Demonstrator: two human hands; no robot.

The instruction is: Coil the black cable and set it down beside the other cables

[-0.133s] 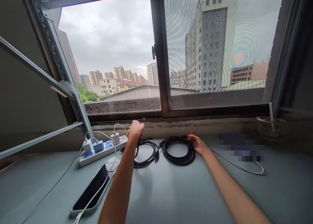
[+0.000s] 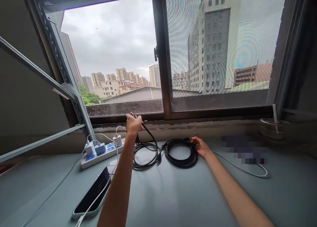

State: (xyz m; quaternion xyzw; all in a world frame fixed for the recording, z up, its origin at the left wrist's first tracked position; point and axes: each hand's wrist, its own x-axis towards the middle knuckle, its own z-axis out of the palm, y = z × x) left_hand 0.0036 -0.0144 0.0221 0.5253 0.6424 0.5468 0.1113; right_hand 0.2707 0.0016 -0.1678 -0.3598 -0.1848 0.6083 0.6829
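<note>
My left hand (image 2: 134, 124) is closed around a length of black cable (image 2: 148, 132), raised above the desk near the window sill. A small red patch shows beside its fingers. From it the cable drops to a loose coil (image 2: 145, 167) on the desk, partly behind my left forearm. To the right lies a thicker black cable coil (image 2: 180, 163). A dark connector (image 2: 158, 158) rests between the two coils. At the right coil's upper right edge, my right hand (image 2: 200, 147) has its fingers pinched on the cable end, beside a dark plug (image 2: 187, 139).
A white power strip (image 2: 99, 158) with chargers stands at the left, in front of a metal frame (image 2: 84, 114). A phone (image 2: 91, 195) with a white cable lies at front left. On the right are a blurred dark object (image 2: 244, 149), a white cable (image 2: 247, 171) and a glass jar (image 2: 269, 129).
My left hand has risen slightly and moved left, lifting more of the black cable off the desk. My right hand has stayed at the right coil.
</note>
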